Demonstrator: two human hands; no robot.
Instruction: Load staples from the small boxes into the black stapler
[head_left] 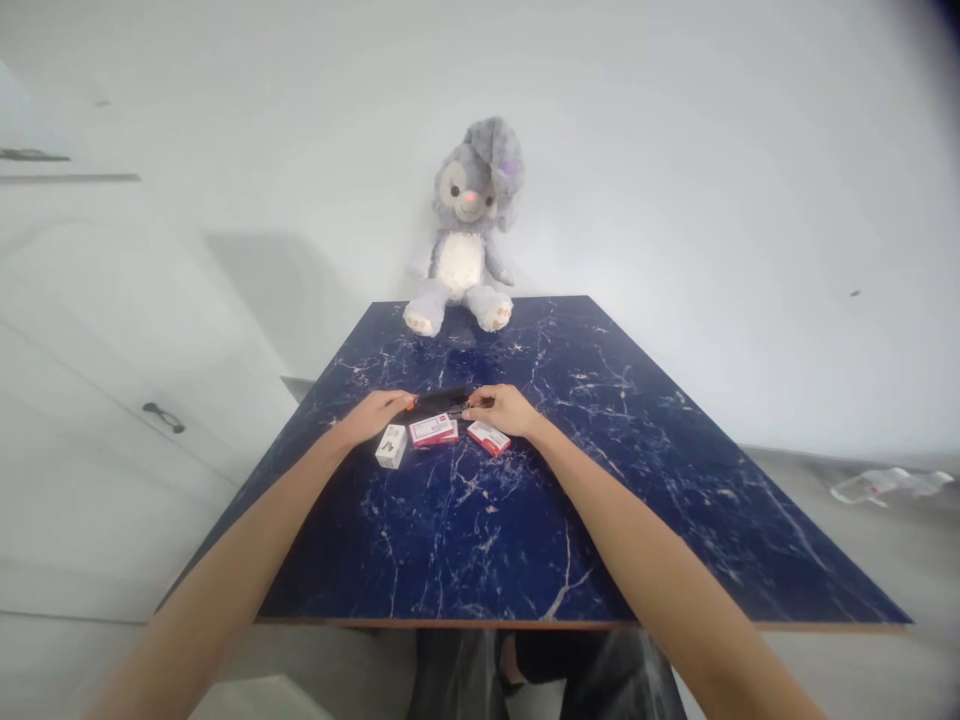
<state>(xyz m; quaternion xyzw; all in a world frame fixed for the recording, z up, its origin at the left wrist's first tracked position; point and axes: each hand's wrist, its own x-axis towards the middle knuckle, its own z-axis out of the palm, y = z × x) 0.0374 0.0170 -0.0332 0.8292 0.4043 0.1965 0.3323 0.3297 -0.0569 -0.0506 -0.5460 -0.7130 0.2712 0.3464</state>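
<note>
A black pouch-like item (441,400) lies across the middle of the blue table. My left hand (377,410) is closed on its left end, where a small orange spot shows by the fingertips. My right hand (504,408) is at its other end, fingers pinched around a small dark, partly shiny object whose kind I cannot make out. Just in front lie red-and-white boxes (430,430), one overlapping another. Another red-and-white box (489,438) lies below my right hand. Near my left wrist stands a small white box (391,446) with a dark picture on it.
A grey plush rabbit (460,262) sits at the table's far edge against the wall. The table (480,545) has a dark blue marbled top. White cabinet doors (97,420) with a dark handle are on the left. A clear plastic bag (889,486) lies beyond the right edge.
</note>
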